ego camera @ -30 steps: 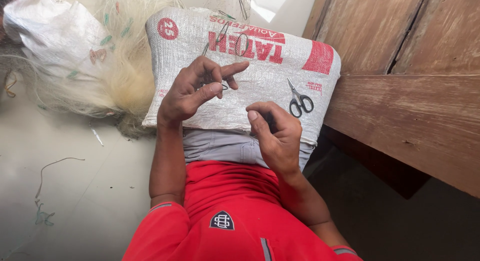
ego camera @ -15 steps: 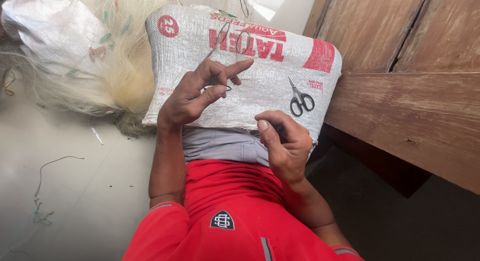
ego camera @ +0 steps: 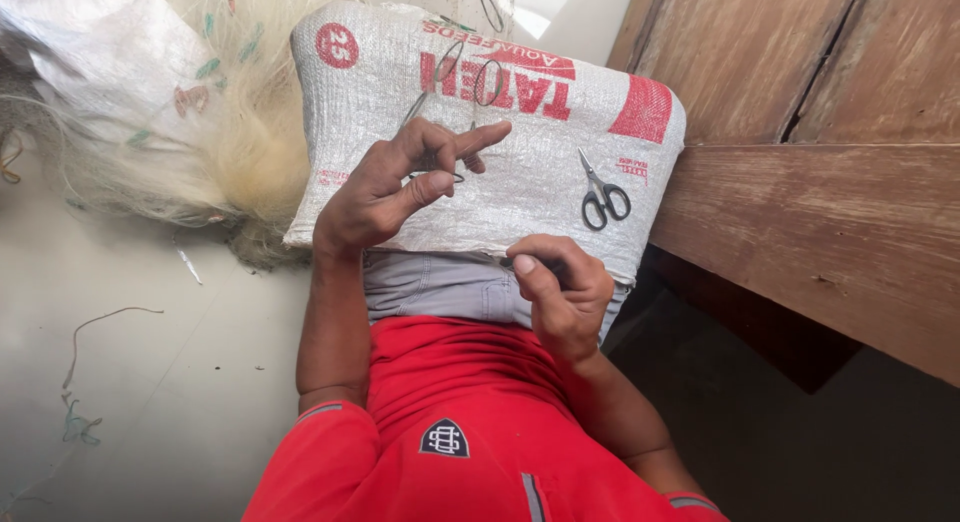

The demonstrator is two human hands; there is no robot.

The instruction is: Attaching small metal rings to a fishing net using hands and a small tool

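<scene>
A white woven sack (ego camera: 520,132) with red print lies across my lap. My left hand (ego camera: 395,187) hovers over its middle, index finger stretched out, the other fingers pinching a thin line (ego camera: 462,70) that loops up across the sack. My right hand (ego camera: 560,292) is at the sack's near edge, thumb pressed against curled fingers on a small dark thing that I cannot make out. Small scissors (ego camera: 603,197) with black handles lie on the sack, just above my right hand.
A pile of pale yellow netting (ego camera: 230,132) and a crumpled white bag (ego camera: 90,52) lie on the light floor to the left. A wooden bench (ego camera: 830,212) stands close on the right. Bits of cord (ego camera: 95,327) lie on the floor.
My right hand has drawn back toward my body to the sack's near edge. My left hand stays over the sack with the line.
</scene>
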